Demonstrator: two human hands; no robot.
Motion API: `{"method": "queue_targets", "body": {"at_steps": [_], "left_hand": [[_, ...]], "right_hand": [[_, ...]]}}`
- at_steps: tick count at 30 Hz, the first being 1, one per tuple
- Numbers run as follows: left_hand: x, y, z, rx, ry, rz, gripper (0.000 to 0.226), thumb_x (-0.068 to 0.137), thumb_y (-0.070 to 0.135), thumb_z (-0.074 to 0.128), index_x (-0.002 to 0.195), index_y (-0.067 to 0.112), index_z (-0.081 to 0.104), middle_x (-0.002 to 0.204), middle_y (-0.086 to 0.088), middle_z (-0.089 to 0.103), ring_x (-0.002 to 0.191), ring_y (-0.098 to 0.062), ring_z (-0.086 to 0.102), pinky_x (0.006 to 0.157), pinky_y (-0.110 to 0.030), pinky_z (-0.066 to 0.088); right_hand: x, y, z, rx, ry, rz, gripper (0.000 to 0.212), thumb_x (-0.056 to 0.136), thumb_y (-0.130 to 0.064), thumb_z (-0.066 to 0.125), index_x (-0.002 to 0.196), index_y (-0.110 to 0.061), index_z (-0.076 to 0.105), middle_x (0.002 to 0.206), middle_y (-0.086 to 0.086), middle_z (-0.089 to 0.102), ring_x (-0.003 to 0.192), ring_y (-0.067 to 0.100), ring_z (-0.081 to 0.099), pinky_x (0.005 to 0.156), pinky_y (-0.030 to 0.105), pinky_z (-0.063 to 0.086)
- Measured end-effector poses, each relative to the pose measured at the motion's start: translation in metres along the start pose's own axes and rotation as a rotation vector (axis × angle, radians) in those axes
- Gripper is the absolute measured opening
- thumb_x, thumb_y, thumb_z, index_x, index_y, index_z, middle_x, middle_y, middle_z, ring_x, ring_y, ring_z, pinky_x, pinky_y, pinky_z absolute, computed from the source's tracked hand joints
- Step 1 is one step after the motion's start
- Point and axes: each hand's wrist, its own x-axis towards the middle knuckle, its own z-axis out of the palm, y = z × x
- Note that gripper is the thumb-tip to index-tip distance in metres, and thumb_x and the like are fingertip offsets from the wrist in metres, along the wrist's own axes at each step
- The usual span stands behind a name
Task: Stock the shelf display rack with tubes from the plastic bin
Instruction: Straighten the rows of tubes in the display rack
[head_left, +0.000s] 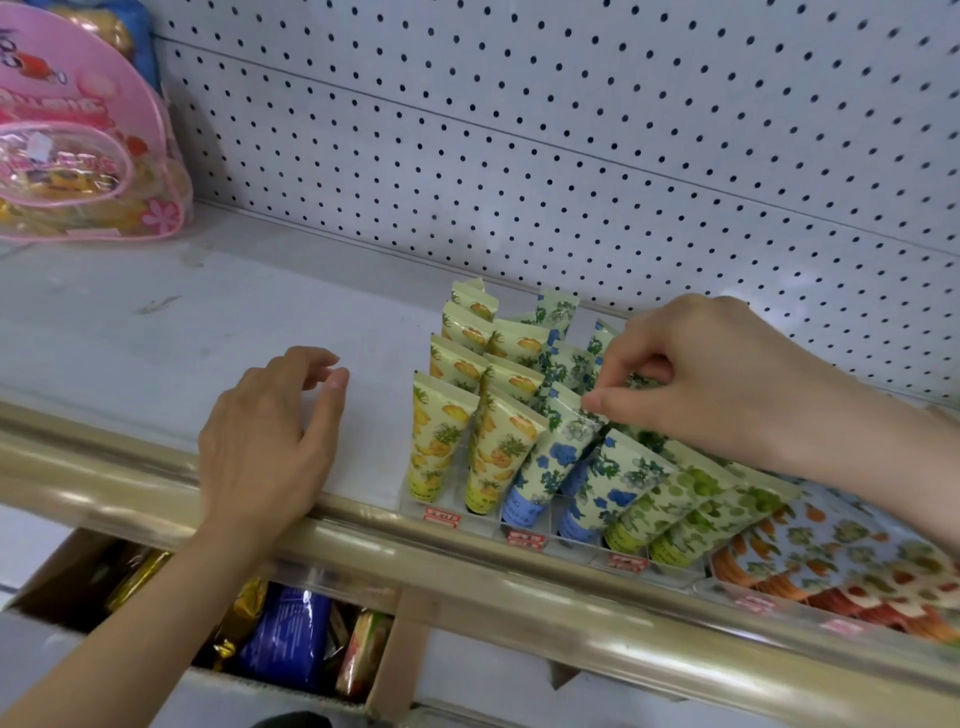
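Head view: we see a white shelf (208, 322) backed by a perforated panel (571, 156), with a beige front rail (363, 530) along its near edge.

1. Task item – a clear display rack (571, 545) stands on the shelf just behind the rail, right of centre. Red price labels are fixed to its front lip.
2. Contents – tubes stand cap-down in the rack, crimped ends up and tilted back, in columns by pattern. The yellow pineapple tubes (436, 441) are on the left and the green tubes (675, 499) are on the right. Blue-flowered ones fill the columns between.
3. Right hand (717, 384) – it reaches in from the right above the middle columns. Its fingers are curled, and the thumb tip pinches the crimped top edge of a blue-flowered tube (550, 457) seated in the front of the rack. The hand hides the rows behind it.
4. Left hand (270, 441) – it rests on the shelf surface left of the rack and apart from it, with the wrist over the rail. Its fingers are loosely bent and slightly spread, and it holds nothing.

Surroundings: a pink transparent bag (83, 140) sits at the far left of the shelf. Orange-patterned packs (831, 551) lie just right of the rack. Below the rail, a cardboard box (387, 670) holds wrapped packets, one of which is blue (291, 634).
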Motion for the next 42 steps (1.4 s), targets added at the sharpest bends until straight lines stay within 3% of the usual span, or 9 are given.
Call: {"method": "queue_targets", "body": {"at_steps": [4,19,21,24,27,29,31,37,42], "left_hand": [[0.000,0.001,0.000,0.004,-0.001,-0.013,0.047,0.092,0.048,0.029,0.117,0.020,0.057,0.106,-0.002,0.066,0.095,-0.026,0.056,0.074,-0.035,0.032],[0.000,0.001,0.000,0.014,0.003,-0.004,0.047,0.092,0.046,0.029,0.115,0.018,0.058,0.104,-0.004,0.067,0.093,-0.027,0.056,0.073,-0.035,0.032],[0.000,0.001,0.000,0.014,0.003,0.000,0.047,0.093,0.047,0.029,0.115,0.018,0.058,0.104,-0.004,0.067,0.092,-0.027,0.057,0.073,-0.035,0.033],[0.000,0.000,0.001,0.012,0.001,0.005,0.047,0.093,0.047,0.029,0.116,0.018,0.058,0.104,-0.004,0.067,0.093,-0.027,0.057,0.073,-0.035,0.034],[0.000,0.001,0.001,0.013,0.004,-0.003,0.047,0.092,0.047,0.029,0.115,0.019,0.058,0.104,-0.004,0.067,0.094,-0.027,0.057,0.073,-0.035,0.033],[0.000,0.001,0.001,0.012,0.006,-0.006,0.046,0.092,0.047,0.029,0.115,0.019,0.058,0.104,-0.003,0.066,0.094,-0.027,0.056,0.073,-0.035,0.032],[0.000,0.001,0.001,0.010,0.007,-0.004,0.045,0.092,0.047,0.029,0.115,0.020,0.058,0.103,-0.003,0.066,0.094,-0.028,0.056,0.073,-0.035,0.032],[0.000,0.001,0.001,0.015,0.005,-0.009,0.044,0.092,0.046,0.030,0.114,0.019,0.058,0.103,-0.004,0.067,0.094,-0.028,0.055,0.074,-0.036,0.031],[0.000,0.001,0.000,0.014,0.002,-0.013,0.044,0.092,0.045,0.030,0.113,0.020,0.058,0.103,-0.003,0.066,0.094,-0.027,0.055,0.074,-0.036,0.032]], "right_hand": [[-0.002,-0.004,-0.001,0.013,-0.024,-0.019,0.022,0.081,-0.037,0.064,0.061,-0.028,0.065,0.050,-0.004,0.036,0.052,0.009,0.038,0.062,0.010,0.022],[-0.012,-0.007,0.005,-0.007,0.003,-0.138,0.023,0.077,-0.033,0.065,0.056,-0.025,0.060,0.053,-0.003,0.037,0.065,0.004,0.045,0.067,0.013,0.022],[-0.014,-0.007,0.007,-0.033,0.002,-0.148,0.026,0.078,-0.036,0.064,0.054,-0.026,0.057,0.064,-0.011,0.048,0.068,0.002,0.046,0.071,0.014,0.023],[-0.015,-0.007,0.010,-0.069,0.010,-0.163,0.025,0.074,-0.044,0.054,0.054,-0.029,0.053,0.080,-0.033,0.046,0.071,-0.002,0.047,0.082,0.015,0.023],[-0.016,-0.005,0.012,-0.054,0.028,-0.161,0.023,0.072,-0.043,0.052,0.054,-0.029,0.053,0.065,-0.017,0.049,0.067,-0.003,0.047,0.082,0.016,0.024],[-0.017,-0.004,0.011,-0.039,0.047,-0.167,0.023,0.073,-0.043,0.056,0.053,-0.030,0.055,0.049,-0.008,0.036,0.063,-0.005,0.046,0.077,0.024,0.028],[-0.018,-0.004,0.010,-0.021,0.041,-0.171,0.028,0.077,-0.046,0.062,0.055,-0.030,0.058,0.049,-0.010,0.033,0.062,-0.004,0.046,0.075,0.027,0.028],[-0.017,-0.006,0.007,0.029,0.003,-0.139,0.023,0.072,-0.047,0.058,0.061,-0.028,0.064,0.052,-0.008,0.037,0.066,0.002,0.048,0.068,0.016,0.023],[-0.017,-0.006,0.010,-0.019,0.026,-0.172,0.025,0.077,-0.039,0.064,0.055,-0.029,0.057,0.051,-0.008,0.036,0.067,0.001,0.046,0.077,0.024,0.029]]}}
